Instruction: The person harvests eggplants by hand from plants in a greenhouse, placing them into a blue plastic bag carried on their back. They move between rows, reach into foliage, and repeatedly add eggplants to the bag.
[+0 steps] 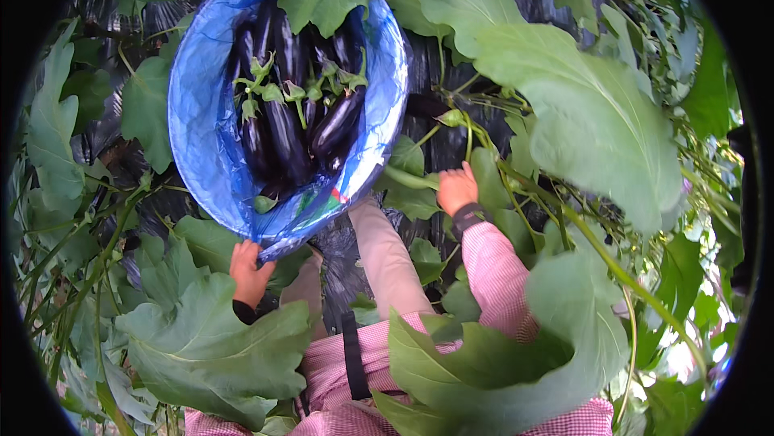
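Observation:
A round container lined with blue plastic film [202, 103] stands before me, holding several dark purple eggplants [284, 134] with green calyxes and stems. My left hand [250, 273] grips the gathered film at the near left rim of the container. To the right of the container, my right hand [458, 188] is closed around a green stalk or leaf stem [413, 179]; which of these it is cannot be told. Just above that hand, a dark eggplant [426, 106] with a green calyx hangs on the plant, partly hidden behind the container's rim.
Large eggplant leaves [580, 91] overhang the right side, and another leaf [217, 345] covers the lower left. A thick branch [604, 254] slants down at the right. Black plastic mulch film [344, 279] covers the ground between the plants, around my legs.

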Action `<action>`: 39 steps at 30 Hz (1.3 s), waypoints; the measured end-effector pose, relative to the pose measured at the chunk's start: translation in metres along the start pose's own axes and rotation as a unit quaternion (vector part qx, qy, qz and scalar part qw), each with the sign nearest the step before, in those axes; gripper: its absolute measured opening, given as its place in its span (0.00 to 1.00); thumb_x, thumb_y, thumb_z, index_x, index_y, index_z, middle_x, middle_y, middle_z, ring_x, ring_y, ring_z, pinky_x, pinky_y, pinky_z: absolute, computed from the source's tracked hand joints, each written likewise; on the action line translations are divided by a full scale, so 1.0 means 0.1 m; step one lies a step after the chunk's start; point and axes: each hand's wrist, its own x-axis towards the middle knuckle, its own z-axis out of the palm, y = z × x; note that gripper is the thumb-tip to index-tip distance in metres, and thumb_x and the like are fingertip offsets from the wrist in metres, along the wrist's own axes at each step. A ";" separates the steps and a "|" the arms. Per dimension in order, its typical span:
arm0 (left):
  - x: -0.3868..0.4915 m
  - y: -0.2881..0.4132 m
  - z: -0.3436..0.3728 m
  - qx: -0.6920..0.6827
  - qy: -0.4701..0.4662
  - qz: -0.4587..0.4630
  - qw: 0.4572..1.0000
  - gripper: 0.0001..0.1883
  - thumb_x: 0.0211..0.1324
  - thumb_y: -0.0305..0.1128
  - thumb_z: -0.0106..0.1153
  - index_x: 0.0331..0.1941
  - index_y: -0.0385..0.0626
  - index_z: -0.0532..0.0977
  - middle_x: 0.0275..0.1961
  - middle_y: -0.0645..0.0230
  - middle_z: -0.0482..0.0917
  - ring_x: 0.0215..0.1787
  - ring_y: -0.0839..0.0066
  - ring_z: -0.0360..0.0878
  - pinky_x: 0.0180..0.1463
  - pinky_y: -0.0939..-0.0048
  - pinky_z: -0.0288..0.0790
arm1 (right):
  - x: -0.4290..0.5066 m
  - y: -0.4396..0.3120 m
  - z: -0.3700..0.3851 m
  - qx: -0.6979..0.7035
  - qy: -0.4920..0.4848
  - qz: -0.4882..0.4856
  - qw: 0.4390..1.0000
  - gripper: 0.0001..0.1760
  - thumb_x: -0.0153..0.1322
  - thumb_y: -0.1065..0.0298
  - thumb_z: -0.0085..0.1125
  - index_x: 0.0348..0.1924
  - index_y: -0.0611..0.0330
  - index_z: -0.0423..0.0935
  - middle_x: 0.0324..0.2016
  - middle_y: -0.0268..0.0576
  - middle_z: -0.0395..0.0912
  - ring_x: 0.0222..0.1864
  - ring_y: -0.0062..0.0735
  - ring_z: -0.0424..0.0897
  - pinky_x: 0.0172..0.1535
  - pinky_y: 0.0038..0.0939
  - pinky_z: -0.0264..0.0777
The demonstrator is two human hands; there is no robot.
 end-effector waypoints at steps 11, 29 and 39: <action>0.14 0.27 0.21 -0.005 0.021 -0.141 0.990 0.09 0.44 0.26 0.62 0.28 0.37 0.71 0.32 0.59 0.71 0.38 0.57 0.68 0.42 0.60 0.64 | 0.84 0.55 -0.19 0.572 -0.096 0.309 0.753 0.49 0.69 0.38 0.55 0.70 0.64 0.51 0.57 0.63 0.69 0.53 0.58 0.76 0.57 0.50 0.68; 0.04 0.11 0.15 -0.014 -0.007 -0.135 0.991 0.12 0.45 0.30 0.64 0.31 0.38 0.72 0.35 0.57 0.72 0.41 0.54 0.69 0.45 0.58 0.65 | 1.29 0.94 0.17 0.788 0.040 0.305 0.533 0.20 0.67 0.71 0.44 0.52 0.67 0.66 0.37 0.59 0.81 0.35 0.54 0.83 0.45 0.51 0.79; 0.02 0.05 0.33 -0.134 0.006 -0.200 0.971 0.10 0.47 0.29 0.61 0.30 0.36 0.71 0.33 0.55 0.71 0.40 0.53 0.71 0.44 0.59 0.65 | 0.88 0.95 -0.25 0.831 -0.079 0.302 0.460 0.14 0.77 0.56 0.50 0.39 0.59 0.72 0.39 0.54 0.82 0.44 0.55 0.82 0.49 0.52 0.77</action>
